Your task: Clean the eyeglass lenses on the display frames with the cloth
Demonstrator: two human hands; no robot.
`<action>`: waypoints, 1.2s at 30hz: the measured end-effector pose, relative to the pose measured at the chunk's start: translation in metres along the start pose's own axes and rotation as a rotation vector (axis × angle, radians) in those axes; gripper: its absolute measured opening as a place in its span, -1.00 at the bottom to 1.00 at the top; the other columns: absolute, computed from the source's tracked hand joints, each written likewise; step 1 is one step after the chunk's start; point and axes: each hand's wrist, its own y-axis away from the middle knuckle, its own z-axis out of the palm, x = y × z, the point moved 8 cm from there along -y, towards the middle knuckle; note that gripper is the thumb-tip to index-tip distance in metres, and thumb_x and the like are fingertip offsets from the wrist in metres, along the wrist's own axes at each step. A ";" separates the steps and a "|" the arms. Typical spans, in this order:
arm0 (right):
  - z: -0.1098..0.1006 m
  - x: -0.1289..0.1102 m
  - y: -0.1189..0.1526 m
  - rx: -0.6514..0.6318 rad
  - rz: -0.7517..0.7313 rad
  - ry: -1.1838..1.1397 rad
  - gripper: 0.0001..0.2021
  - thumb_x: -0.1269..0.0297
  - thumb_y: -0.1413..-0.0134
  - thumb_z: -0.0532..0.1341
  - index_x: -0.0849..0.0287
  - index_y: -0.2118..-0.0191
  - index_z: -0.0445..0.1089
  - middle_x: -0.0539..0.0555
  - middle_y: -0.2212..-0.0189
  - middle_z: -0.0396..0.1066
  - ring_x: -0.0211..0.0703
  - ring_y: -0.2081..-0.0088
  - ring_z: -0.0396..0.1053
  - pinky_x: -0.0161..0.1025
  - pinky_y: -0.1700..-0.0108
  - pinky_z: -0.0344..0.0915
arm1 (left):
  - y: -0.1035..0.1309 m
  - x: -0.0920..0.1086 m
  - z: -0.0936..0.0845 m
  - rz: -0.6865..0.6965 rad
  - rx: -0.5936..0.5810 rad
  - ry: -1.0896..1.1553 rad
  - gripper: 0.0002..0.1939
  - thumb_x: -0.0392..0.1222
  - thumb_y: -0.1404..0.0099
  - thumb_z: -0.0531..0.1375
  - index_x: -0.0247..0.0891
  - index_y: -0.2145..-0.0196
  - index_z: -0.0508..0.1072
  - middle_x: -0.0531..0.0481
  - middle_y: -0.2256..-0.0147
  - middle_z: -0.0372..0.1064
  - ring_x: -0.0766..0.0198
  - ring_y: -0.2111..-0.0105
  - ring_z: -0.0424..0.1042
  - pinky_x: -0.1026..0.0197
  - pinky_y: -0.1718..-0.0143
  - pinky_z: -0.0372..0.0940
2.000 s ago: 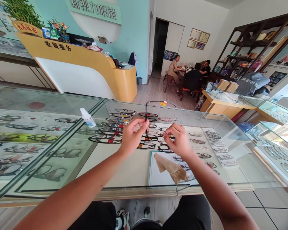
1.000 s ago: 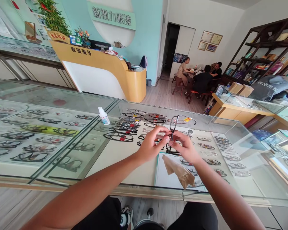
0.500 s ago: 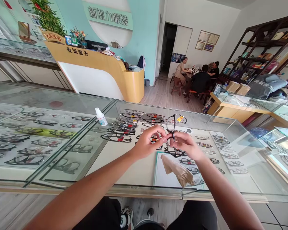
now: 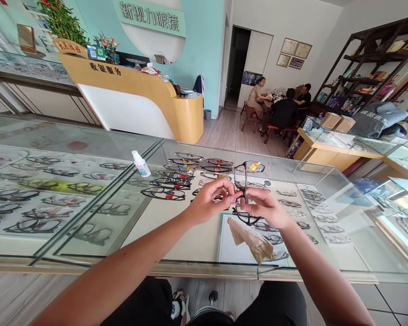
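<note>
Black-framed glasses (image 4: 245, 183) are held upright on their side above the glass counter, one lens over the other. My right hand (image 4: 265, 206) grips them near the bridge, fingers closed. My left hand (image 4: 212, 199) pinches at the same middle part from the left, its fingertips meeting those of my right hand; the exact part held is hidden. Below the hands, a beige cloth (image 4: 251, 237) lies crumpled over a white, green-edged tray (image 4: 229, 246). A small white bottle (image 4: 141, 165) stands on the glass to the left.
The glass display counter (image 4: 177, 267) holds many spectacle frames (image 4: 163, 193) in rows. Beyond it stand a wooden reception desk (image 4: 190, 120) and a bin. Several people (image 4: 285, 111) sit round a table at the back. Another glass case (image 4: 336, 147) is at the right.
Both hands keep their hold on the glasses, which have turned slightly. The view has shifted a little.
</note>
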 end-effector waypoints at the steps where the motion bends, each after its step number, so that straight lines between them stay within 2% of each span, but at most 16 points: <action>1: 0.000 -0.001 0.000 -0.002 -0.003 0.020 -0.83 0.14 -0.38 0.38 0.09 0.06 0.61 -0.01 0.31 0.46 -0.16 0.24 0.32 -0.20 0.10 0.29 | 0.000 -0.001 0.000 -0.007 0.000 0.005 -0.82 -0.10 -0.47 0.35 -0.21 0.22 0.47 -0.01 0.22 0.43 0.24 0.22 0.48 0.16 0.09 0.39; 5: 0.001 -0.006 -0.001 -0.003 -0.015 0.099 -0.83 0.12 -0.41 0.35 0.10 0.15 0.56 -0.02 0.33 0.42 -0.17 0.25 0.32 -0.20 0.12 0.28 | 0.000 -0.003 -0.002 -0.046 0.014 0.019 -0.82 -0.11 -0.43 0.37 -0.21 0.25 0.47 -0.01 0.23 0.44 0.23 0.23 0.49 0.14 0.08 0.40; 12: 0.003 -0.010 0.000 0.026 -0.065 0.294 -0.80 0.11 -0.43 0.32 0.12 0.18 0.49 0.00 0.33 0.43 -0.14 0.25 0.35 -0.18 0.13 0.29 | -0.001 -0.012 -0.005 -0.109 0.047 0.026 -0.87 -0.21 -0.36 0.35 -0.22 0.30 0.46 -0.01 0.25 0.45 0.22 0.25 0.51 0.12 0.09 0.41; 20: 0.004 -0.012 0.000 0.032 -0.085 0.348 -0.81 0.12 -0.44 0.31 0.12 0.16 0.50 0.03 0.30 0.48 -0.12 0.23 0.36 -0.17 0.12 0.32 | 0.000 -0.018 -0.005 -0.120 0.038 0.088 -0.85 -0.22 -0.36 0.37 -0.23 0.32 0.46 0.02 0.23 0.43 0.24 0.25 0.55 0.11 0.05 0.43; 24: 0.003 -0.011 0.000 0.030 -0.081 0.295 -0.80 0.12 -0.43 0.33 0.11 0.22 0.48 0.00 0.32 0.45 -0.14 0.24 0.35 -0.18 0.13 0.30 | 0.000 -0.022 -0.004 -0.144 0.037 0.175 -0.78 -0.15 -0.36 0.42 -0.23 0.29 0.45 0.04 0.21 0.42 0.28 0.28 0.56 0.12 0.05 0.45; 27: 0.004 -0.009 0.000 0.002 -0.040 0.211 -0.81 0.12 -0.42 0.34 0.12 0.19 0.51 -0.02 0.34 0.41 -0.16 0.27 0.32 -0.19 0.14 0.27 | 0.000 -0.022 -0.002 -0.144 0.010 0.209 -0.73 -0.08 -0.34 0.45 -0.23 0.29 0.46 0.05 0.24 0.40 0.29 0.30 0.55 0.18 0.13 0.43; 36: 0.002 0.002 0.001 -0.011 0.093 -0.014 -0.75 0.03 -0.33 0.40 0.13 0.18 0.55 0.00 0.35 0.39 -0.15 0.28 0.28 -0.20 0.21 0.22 | 0.000 -0.010 0.001 -0.068 -0.039 0.138 -0.76 -0.06 -0.41 0.42 -0.22 0.27 0.48 0.03 0.28 0.43 0.28 0.33 0.52 0.20 0.22 0.39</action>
